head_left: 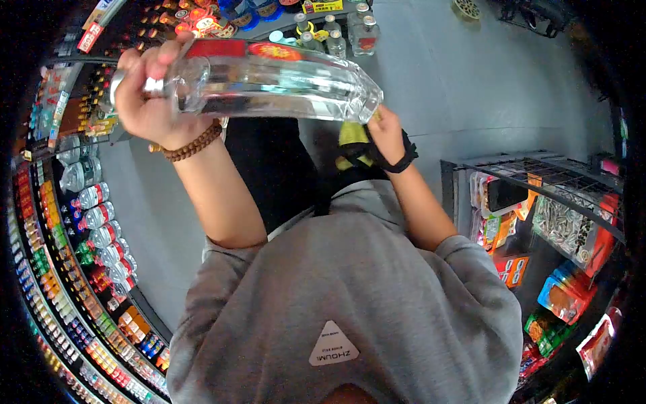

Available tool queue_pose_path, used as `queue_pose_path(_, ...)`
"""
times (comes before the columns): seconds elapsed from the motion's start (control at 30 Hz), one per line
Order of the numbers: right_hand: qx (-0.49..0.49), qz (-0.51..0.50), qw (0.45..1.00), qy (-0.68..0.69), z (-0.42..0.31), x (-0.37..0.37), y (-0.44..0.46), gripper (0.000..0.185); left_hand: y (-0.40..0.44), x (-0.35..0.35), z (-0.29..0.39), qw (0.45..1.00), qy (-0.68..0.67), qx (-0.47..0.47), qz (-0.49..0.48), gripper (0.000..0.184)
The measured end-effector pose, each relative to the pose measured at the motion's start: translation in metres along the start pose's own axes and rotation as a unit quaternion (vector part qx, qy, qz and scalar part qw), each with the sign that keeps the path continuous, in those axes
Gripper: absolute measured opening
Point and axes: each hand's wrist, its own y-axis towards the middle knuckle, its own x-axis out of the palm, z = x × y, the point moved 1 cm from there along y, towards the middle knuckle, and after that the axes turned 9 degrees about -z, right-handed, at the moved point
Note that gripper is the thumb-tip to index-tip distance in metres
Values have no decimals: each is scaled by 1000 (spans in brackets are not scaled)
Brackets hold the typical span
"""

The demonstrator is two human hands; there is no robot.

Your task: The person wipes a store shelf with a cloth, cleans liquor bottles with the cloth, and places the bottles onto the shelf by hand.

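Observation:
A large clear glass bottle point(282, 84) with a red and yellow label lies nearly level across the upper middle of the view. My left hand point(151, 94) is closed around its neck, at the silvery cap end. At the bottle's base is my right hand point(387, 131), its fingers bent and partly hidden. It grips what looks like a yellow-green cloth point(353, 135), which hangs below the base. A black strap circles my right wrist, and a brown braided bracelet my left.
Shelves of small colourful packages point(67, 296) curve along the left, beside several large water bottles point(104, 232). Clear bottles point(336, 40) stand on a shelf ahead. To the right, a black wire rack point(538, 175) holds bagged goods. Grey floor point(457, 81) stretches ahead.

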Motion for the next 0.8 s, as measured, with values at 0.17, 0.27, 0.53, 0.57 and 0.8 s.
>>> queue_pose_path(0.17, 156, 85, 838, 516, -31, -4, -10, 36, 4, -7, 19, 984, -103, 11, -145, 14)
queue_pose_path(0.27, 112, 34, 764, 635, -47, 1, -26, 38, 1, -4, 27, 976, -118, -5, -185, 15)
queue_pose_path(0.53, 106, 8, 776, 622, -67, 20, -14, 35, -13, 24, 11, 964, -125, -25, -232, 13)
queue_pose_path(0.57, 112, 21, 786, 608, -69, 19, -13, 35, -16, 20, 8, 964, -125, -29, -231, 13)
queue_pose_path(0.8, 63, 45, 799, 596, -86, 13, -10, 31, -28, 41, 0, 947, -207, -69, -234, 15)
